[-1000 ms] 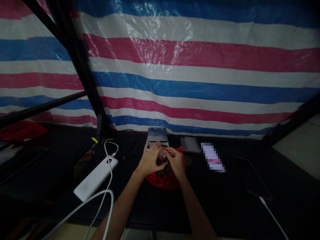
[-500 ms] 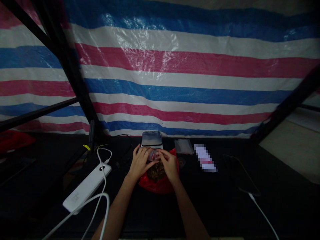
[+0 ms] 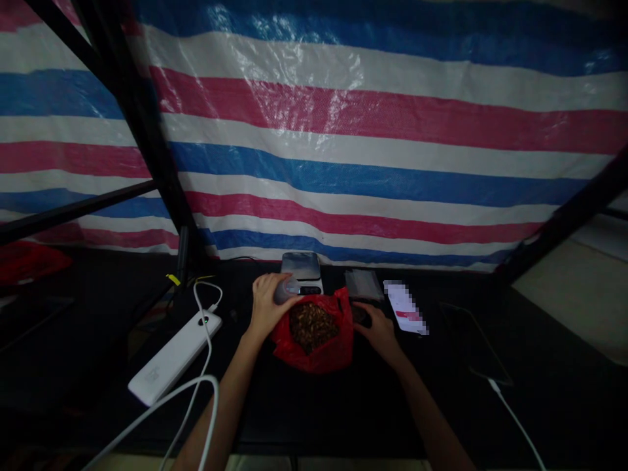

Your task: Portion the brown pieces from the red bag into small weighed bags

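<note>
Bag [image 3: 326, 363] of thin red plastic, mouth open, packed with dark brown pieces [image 3: 314, 326]. At the bag's upper left edge, left hand [image 3: 265, 306] with fingers curved, partly closed, around a translucent pouch [image 3: 285, 288]. Just right of the bag, right hand [image 3: 379, 329] with fingers half curled beside a small dark round object [image 3: 362, 317]; gripped or merely touched, impossible to tell. Possible trouble: flimsy pouch collapsing under too firm a squeeze, or slipping from too loose one; soft bag wall buckling if brushed by a wrist, with pieces scattering. Behind the bag, digital scale [image 3: 300, 267], perhaps easily nudged by the left knuckles. In such dim light, misjudged reach also likely.
</note>
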The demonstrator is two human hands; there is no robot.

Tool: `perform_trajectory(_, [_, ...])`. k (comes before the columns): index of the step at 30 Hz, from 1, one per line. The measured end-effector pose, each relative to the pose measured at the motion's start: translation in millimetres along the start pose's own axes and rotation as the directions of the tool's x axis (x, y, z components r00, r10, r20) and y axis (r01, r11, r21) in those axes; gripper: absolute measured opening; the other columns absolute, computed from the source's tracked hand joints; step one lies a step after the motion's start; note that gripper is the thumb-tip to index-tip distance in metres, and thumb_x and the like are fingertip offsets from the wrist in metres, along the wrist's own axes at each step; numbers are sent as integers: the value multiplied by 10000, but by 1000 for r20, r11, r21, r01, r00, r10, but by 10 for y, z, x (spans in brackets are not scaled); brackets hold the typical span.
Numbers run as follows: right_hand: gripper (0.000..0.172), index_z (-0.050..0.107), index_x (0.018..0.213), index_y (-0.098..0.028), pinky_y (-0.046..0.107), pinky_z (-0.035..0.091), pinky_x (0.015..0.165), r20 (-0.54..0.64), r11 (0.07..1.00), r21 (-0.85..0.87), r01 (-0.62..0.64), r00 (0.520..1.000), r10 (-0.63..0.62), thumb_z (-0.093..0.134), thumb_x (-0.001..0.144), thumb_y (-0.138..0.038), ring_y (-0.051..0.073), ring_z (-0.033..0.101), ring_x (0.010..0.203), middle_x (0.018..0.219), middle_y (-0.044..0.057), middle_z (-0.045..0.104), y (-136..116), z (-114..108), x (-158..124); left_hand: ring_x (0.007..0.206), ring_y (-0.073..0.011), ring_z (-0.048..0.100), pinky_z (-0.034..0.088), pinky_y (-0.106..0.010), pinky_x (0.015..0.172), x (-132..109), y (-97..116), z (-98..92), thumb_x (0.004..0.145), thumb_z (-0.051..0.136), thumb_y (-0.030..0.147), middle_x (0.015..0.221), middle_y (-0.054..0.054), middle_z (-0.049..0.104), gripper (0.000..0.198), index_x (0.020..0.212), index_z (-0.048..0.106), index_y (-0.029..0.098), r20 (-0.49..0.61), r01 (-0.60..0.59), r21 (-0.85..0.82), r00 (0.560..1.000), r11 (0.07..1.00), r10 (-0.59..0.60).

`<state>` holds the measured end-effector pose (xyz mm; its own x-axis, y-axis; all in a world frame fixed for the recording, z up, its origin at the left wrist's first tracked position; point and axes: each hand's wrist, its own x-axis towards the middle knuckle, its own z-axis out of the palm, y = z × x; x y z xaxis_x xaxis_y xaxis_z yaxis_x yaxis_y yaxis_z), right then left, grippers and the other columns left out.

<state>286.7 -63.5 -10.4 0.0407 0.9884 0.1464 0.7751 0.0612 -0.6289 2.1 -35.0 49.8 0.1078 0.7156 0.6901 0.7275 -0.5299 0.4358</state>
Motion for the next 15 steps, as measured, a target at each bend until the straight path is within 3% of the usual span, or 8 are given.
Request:
perform_trajectory(3, [294,540,967,-244,450,386,854,29,998,61,-26,999,24,557,678,-293,239,558,970,1005,31,623,-83,-35,92,884,-203,525,369,-354,837,-22,34,10,666,615,461,917,-38,609,386,945,573,198,56,1,-85,998,996,4])
perform_trajectory(7, [391,431,1015,-220,395,436,817,-48,958,286,9,999,5,575,667,-325,219,598,911,985,66,631,-219,-220,194,871,-193,544,412,-325,808,-36,52,16,655,632,447,912,-42,618,394,951,580,192,103,25,-209,995,978,-4])
perform_trajectory(11, [383,381,960,-221,381,453,784,-115,930,333,153,986,-121,594,655,-313,210,604,887,966,68,628,-678,-402,273,878,-189,568,430,-308,809,-46,59,40,632,650,447,935,-43,629,423,964,583,193,169,103,-303,984,947,-53])
perform_trajectory(15, [296,431,918,-216,335,438,779,2,931,168,324,944,-329,567,656,-189,173,589,859,906,22,612,-1211,-383,348,888,-197,580,432,-297,814,-62,72,65,609,664,458,967,-49,636,458,976,589,195,260,180,-353,962,918,-88])
